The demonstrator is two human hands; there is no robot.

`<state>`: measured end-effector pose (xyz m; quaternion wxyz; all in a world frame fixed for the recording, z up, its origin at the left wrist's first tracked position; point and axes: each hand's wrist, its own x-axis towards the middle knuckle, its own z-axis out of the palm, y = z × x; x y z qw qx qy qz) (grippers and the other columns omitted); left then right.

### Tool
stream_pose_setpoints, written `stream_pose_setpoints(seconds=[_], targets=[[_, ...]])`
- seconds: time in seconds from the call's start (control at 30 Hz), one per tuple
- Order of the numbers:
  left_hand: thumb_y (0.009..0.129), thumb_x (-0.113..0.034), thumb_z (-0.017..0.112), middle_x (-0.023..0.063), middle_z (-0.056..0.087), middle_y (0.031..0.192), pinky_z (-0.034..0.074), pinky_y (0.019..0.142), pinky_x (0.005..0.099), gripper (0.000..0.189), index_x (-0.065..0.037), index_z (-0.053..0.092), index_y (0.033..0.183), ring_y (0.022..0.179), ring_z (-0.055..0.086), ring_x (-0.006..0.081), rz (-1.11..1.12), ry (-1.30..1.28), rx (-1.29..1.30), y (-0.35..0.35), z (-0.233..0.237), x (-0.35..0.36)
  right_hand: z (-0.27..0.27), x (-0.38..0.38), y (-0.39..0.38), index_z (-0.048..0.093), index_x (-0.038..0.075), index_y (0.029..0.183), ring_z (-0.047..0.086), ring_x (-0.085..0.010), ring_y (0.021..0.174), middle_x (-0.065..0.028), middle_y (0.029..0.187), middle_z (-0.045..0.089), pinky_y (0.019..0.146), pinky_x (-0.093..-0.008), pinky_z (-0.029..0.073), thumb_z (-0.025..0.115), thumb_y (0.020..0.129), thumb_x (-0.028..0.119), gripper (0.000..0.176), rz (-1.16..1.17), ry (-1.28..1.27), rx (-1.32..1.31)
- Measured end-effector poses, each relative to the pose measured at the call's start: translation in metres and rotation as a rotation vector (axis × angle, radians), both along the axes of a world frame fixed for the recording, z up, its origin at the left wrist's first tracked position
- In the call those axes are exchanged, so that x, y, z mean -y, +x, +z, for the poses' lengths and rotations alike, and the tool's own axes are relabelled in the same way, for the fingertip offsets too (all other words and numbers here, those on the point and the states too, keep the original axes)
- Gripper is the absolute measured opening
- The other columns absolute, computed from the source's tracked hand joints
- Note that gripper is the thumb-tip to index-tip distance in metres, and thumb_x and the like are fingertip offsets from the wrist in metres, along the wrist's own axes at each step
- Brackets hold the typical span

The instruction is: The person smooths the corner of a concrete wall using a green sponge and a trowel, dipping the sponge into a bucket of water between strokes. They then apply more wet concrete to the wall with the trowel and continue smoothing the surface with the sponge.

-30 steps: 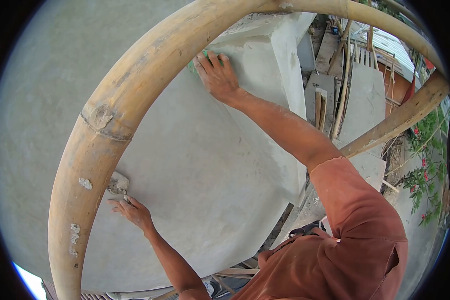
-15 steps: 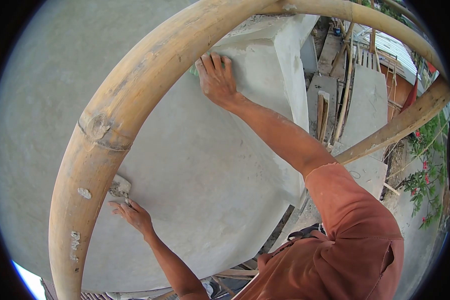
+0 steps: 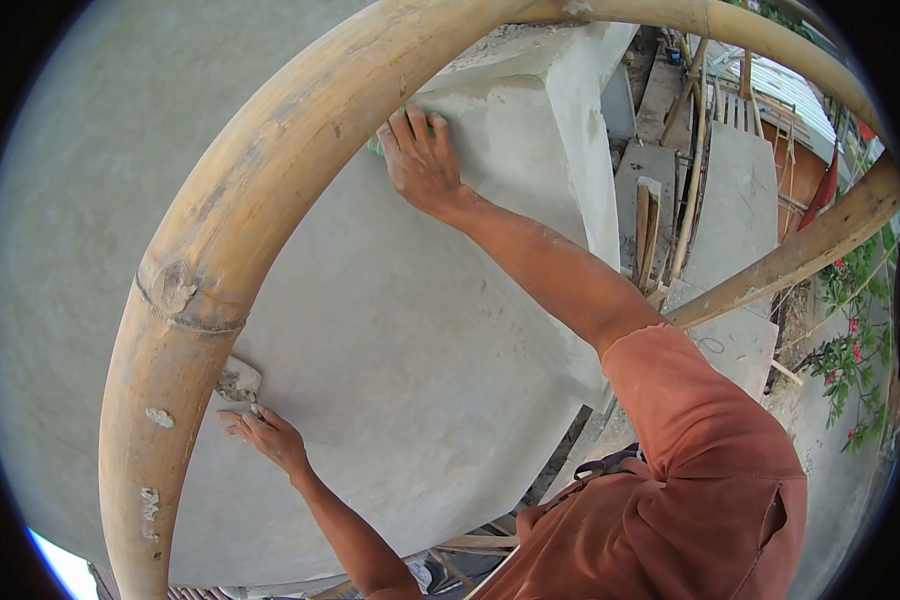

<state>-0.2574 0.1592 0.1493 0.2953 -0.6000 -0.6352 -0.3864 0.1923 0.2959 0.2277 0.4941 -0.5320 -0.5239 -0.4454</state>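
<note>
Grey plastered wall (image 3: 400,340), smoothing apparently being done: right hand (image 3: 420,165), grip spread flat, is pressing a green float (image 3: 374,147) beside the curved bamboo pole (image 3: 260,180); left hand (image 3: 268,437) is pinching a mortar-caked trowel (image 3: 236,383) lower down; further strokes are calling for even pressure.

No txt, labels, brand names, nos. or signs are showing legibly anywhere in the head view.
</note>
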Motion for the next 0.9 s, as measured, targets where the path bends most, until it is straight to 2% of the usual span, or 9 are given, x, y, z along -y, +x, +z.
stream_pose_setpoints(seconds=[0.2, 0.33, 0.43, 0.63, 0.7, 0.8, 0.9], targets=[[0.106, -0.017, 0.043, 0.0280, 0.010, 0.163, 0.027, 0.109, 0.0707, 0.036, 0.014, 0.047, 0.124, 0.141, 0.011, 0.0640, 0.002, -0.010, 0.012, 0.005, 0.003, 0.002, -0.006, -0.002, -0.016, 0.057, -0.004, 0.132, 0.049, -0.0301, 0.116, -0.0148, 0.128, 0.054, 0.098, -0.0457, 0.038, 0.057, 0.087, 0.013, 0.048, 0.068, -0.104, -0.099], [0.106, -0.017, 0.043, 0.0279, 0.008, 0.163, 0.027, 0.109, 0.0702, 0.039, 0.016, 0.045, 0.127, 0.140, 0.012, 0.0642, -0.016, -0.024, -0.009, -0.003, 0.002, 0.002, 0.002, -0.001, -0.011, 0.057, -0.004, 0.132, 0.048, -0.0298, 0.118, -0.0144, 0.128, 0.054, 0.099, -0.0448, 0.038, 0.057, 0.087, 0.013, 0.048, 0.043, -0.015, -0.095], [0.106, -0.017, 0.042, 0.0283, 0.008, 0.163, 0.026, 0.110, 0.0698, 0.038, 0.016, 0.045, 0.125, 0.140, 0.012, 0.0645, 0.031, -0.044, 0.016, 0.002, 0.004, 0.002, 0.002, -0.006, -0.009, 0.056, -0.004, 0.132, 0.046, -0.0297, 0.121, -0.0144, 0.128, 0.053, 0.100, -0.0445, 0.036, 0.057, 0.087, 0.011, 0.048, -0.030, 0.001, -0.050], [0.106, -0.017, 0.042, 0.0281, 0.008, 0.163, 0.026, 0.110, 0.0701, 0.037, 0.017, 0.045, 0.122, 0.140, 0.011, 0.0642, 0.013, -0.038, 0.032, 0.008, 0.008, 0.005, -0.013, -0.005, -0.017, 0.055, -0.003, 0.134, 0.048, -0.0290, 0.118, -0.0132, 0.127, 0.053, 0.097, -0.0442, 0.038, 0.058, 0.087, 0.013, 0.050, 0.062, -0.132, -0.114], [0.106, -0.018, 0.042, 0.0278, 0.008, 0.163, 0.026, 0.110, 0.0703, 0.038, 0.017, 0.045, 0.121, 0.140, 0.011, 0.0641, 0.006, -0.017, -0.005, 0.001, 0.007, 0.004, -0.008, 0.001, -0.014, 0.055, -0.003, 0.134, 0.048, -0.0290, 0.117, -0.0133, 0.127, 0.054, 0.096, -0.0445, 0.038, 0.058, 0.086, 0.012, 0.051, 0.061, 0.021, -0.127], [0.106, -0.019, 0.042, 0.0273, 0.008, 0.163, 0.027, 0.109, 0.0705, 0.039, 0.017, 0.045, 0.122, 0.141, 0.011, 0.0640, 0.007, -0.006, -0.034, -0.004, 0.001, -0.001, 0.004, 0.008, -0.008, 0.054, -0.004, 0.134, 0.047, -0.0290, 0.118, -0.0133, 0.127, 0.053, 0.096, -0.0445, 0.037, 0.057, 0.086, 0.011, 0.051, 0.005, 0.098, -0.163], [0.107, -0.019, 0.042, 0.0267, 0.008, 0.164, 0.027, 0.110, 0.0701, 0.041, 0.017, 0.044, 0.126, 0.141, 0.010, 0.0632, 0.027, -0.021, -0.031, -0.006, 0.002, -0.001, -0.001, 0.003, -0.008, 0.054, -0.004, 0.134, 0.047, -0.0286, 0.118, -0.0130, 0.129, 0.052, 0.096, -0.0447, 0.037, 0.057, 0.086, 0.011, 0.051, 0.011, 0.046, -0.127]])
